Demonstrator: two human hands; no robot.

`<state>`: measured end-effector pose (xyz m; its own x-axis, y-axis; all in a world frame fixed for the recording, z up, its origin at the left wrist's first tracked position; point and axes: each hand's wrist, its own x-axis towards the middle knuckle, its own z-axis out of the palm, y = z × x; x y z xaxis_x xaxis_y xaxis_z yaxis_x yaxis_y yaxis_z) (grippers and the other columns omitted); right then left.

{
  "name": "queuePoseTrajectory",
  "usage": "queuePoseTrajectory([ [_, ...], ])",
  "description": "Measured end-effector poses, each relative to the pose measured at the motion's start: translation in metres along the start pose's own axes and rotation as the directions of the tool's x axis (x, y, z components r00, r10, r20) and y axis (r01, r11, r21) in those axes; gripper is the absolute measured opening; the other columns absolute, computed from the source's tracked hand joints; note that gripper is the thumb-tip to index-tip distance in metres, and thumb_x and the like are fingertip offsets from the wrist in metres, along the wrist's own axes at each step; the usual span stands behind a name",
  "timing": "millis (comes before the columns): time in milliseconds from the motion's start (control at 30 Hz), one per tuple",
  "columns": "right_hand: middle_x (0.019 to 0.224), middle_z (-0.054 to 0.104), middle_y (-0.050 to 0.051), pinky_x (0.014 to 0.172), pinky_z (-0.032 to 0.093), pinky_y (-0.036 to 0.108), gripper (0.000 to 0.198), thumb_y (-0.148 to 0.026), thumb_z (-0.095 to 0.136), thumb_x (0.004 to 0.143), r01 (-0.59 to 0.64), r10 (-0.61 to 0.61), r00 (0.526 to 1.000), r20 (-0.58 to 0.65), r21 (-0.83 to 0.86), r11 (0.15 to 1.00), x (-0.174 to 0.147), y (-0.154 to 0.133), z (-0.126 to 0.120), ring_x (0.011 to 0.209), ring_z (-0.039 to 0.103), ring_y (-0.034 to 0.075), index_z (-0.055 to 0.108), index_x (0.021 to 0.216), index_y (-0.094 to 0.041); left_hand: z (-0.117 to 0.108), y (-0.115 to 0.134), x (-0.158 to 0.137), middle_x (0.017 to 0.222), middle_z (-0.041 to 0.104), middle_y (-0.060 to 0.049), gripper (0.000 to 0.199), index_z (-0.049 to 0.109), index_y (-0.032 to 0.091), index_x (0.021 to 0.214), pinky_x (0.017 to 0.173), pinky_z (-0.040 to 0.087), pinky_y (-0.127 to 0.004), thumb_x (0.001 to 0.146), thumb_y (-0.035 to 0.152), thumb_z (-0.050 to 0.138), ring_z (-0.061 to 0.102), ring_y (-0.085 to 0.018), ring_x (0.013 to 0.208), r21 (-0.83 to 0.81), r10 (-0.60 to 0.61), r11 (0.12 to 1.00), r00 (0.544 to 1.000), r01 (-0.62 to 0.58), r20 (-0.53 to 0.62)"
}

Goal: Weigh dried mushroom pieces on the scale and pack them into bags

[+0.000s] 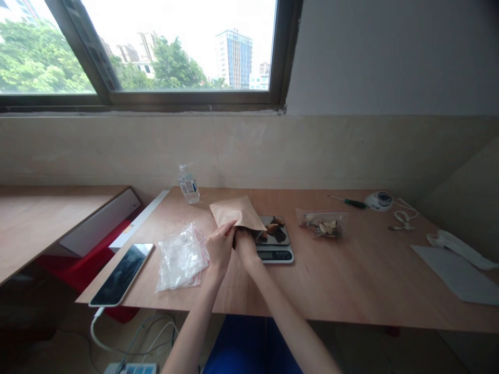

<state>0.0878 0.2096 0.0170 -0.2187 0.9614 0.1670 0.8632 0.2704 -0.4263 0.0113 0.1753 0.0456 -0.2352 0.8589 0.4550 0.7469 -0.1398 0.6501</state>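
While the paper bag (pixel 236 210) is held at the left end of the digital scale (pixel 289 256), its edge pinched by the left hand (pixel 220 243), seemingly for openness, the right hand (pixel 246 245) is tucked inside, finger state hidden.

The flat paper bag (pixel 236 212) is plain tan; the rectangular digital scale (pixel 277 255) combines silver, white and black. The flat wooden tabletop (pixel 351 280) is reddish-brown, the slim screwdriver handle (pixel 355 203) dark green.
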Motion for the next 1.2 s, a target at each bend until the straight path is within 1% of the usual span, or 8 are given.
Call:
queuePoseTrajectory([
  [333, 0.095, 0.068, 0.018, 0.074, 0.051, 0.036, 0.032, -0.003, 0.040, 0.082, -0.046, 0.050, 0.997, -0.051, 0.080, 0.996, -0.016, -0.003, -0.007, 0.085, 0.065, 0.027, 0.062, 0.105, -0.009, 0.000, 0.000, -0.007, 0.088, 0.073, 0.002, 0.022, 0.069, 0.030, 0.100, 0.067, 0.046, -0.023, 0.085, 0.030, 0.053, 0.067, -0.015, 0.079, -0.029, -0.026, 0.999, 1.000, 0.026, 0.002],
  [467, 0.100, 0.064, 0.013, 0.080, 0.049, 0.034, 0.033, -0.005, 0.043, 0.081, -0.005, 0.048, 0.980, -0.194, 0.218, 0.976, -0.039, 0.001, -0.021, 0.093, 0.061, 0.024, 0.058, 0.110, -0.014, 0.001, -0.001, -0.002, 0.088, 0.073, 0.001, 0.022, 0.069, 0.029, 0.099, 0.064, 0.044, -0.022, 0.084, 0.030, 0.054, 0.067, -0.015, 0.077, -0.024, -0.017, 1.000, 1.000, 0.017, -0.003],
  [600, 0.091, 0.062, 0.006, 0.076, 0.051, 0.032, 0.026, -0.006, 0.047, 0.079, 0.107, 0.068, 0.943, -0.325, 0.491, 0.865, -0.074, 0.012, -0.039, 0.082, 0.061, 0.019, 0.061, 0.095, -0.020, 0.001, -0.001, 0.004, 0.089, 0.073, 0.002, 0.023, 0.069, 0.030, 0.100, 0.064, 0.043, -0.022, 0.084, 0.029, 0.053, 0.067, -0.016, 0.079, -0.030, -0.020, 0.999, 1.000, 0.020, -0.001],
  [700, 0.089, 0.063, 0.005, 0.071, 0.052, 0.030, 0.018, -0.015, 0.053, 0.078, 0.081, 0.173, 0.928, -0.329, 0.633, 0.770, -0.092, 0.024, -0.056, 0.076, 0.063, 0.018, 0.062, 0.093, -0.020, 0.003, -0.001, 0.007, 0.089, 0.073, 0.002, 0.023, 0.069, 0.031, 0.100, 0.065, 0.043, -0.023, 0.084, 0.029, 0.053, 0.067, -0.016, 0.080, -0.031, -0.029, 0.999, 0.999, 0.028, -0.016],
  [900, 0.091, 0.068, 0.008, 0.076, 0.053, 0.031, 0.025, -0.031, 0.063, 0.073, 0.030, 0.309, 0.917, -0.254, 0.814, 0.580, -0.065, 0.066, -0.076, 0.082, 0.066, 0.019, 0.060, 0.094, -0.016, -0.006, -0.007, 0.025, 0.085, 0.073, 0.000, 0.021, 0.070, 0.031, 0.097, 0.064, 0.042, -0.023, 0.083, 0.033, 0.055, 0.066, -0.016, 0.076, 0.049, -0.060, 0.997, 0.991, 0.066, -0.120],
  [967, 0.088, 0.069, 0.008, 0.074, 0.052, 0.032, 0.025, -0.030, 0.063, 0.072, 0.029, 0.309, 0.911, -0.274, 0.789, 0.614, -0.042, 0.082, -0.073, 0.080, 0.066, 0.019, 0.060, 0.091, -0.015, -0.012, -0.010, 0.031, 0.083, 0.073, 0.000, 0.021, 0.071, 0.030, 0.097, 0.061, 0.040, -0.022, 0.083, 0.034, 0.055, 0.066, -0.016, 0.073, 0.061, -0.085, 0.994, 0.983, 0.096, -0.161],
  [1100, 0.087, 0.067, 0.007, 0.072, 0.048, 0.030, 0.018, -0.016, 0.057, 0.071, -0.009, 0.181, 0.938, -0.297, 0.501, 0.865, -0.004, 0.098, -0.059, 0.080, 0.062, 0.018, 0.061, 0.089, -0.016, -0.020, -0.017, 0.039, 0.078, 0.073, -0.001, 0.024, 0.070, 0.029, 0.098, 0.056, 0.038, -0.021, 0.083, 0.036, 0.054, 0.065, -0.016, 0.070, 0.065, -0.111, 0.990, 0.975, 0.126, -0.194],
  [1200, 0.085, 0.066, 0.005, 0.078, 0.041, 0.034, 0.017, -0.010, 0.058, 0.068, -0.004, 0.119, 0.947, -0.298, 0.359, 0.933, 0.007, 0.097, -0.056, 0.086, 0.057, 0.020, 0.063, 0.082, -0.018, -0.022, -0.022, 0.040, 0.075, 0.072, -0.001, 0.024, 0.070, 0.029, 0.098, 0.056, 0.038, -0.021, 0.082, 0.035, 0.054, 0.065, -0.017, 0.068, 0.072, -0.127, 0.987, 0.973, 0.143, -0.194],
])
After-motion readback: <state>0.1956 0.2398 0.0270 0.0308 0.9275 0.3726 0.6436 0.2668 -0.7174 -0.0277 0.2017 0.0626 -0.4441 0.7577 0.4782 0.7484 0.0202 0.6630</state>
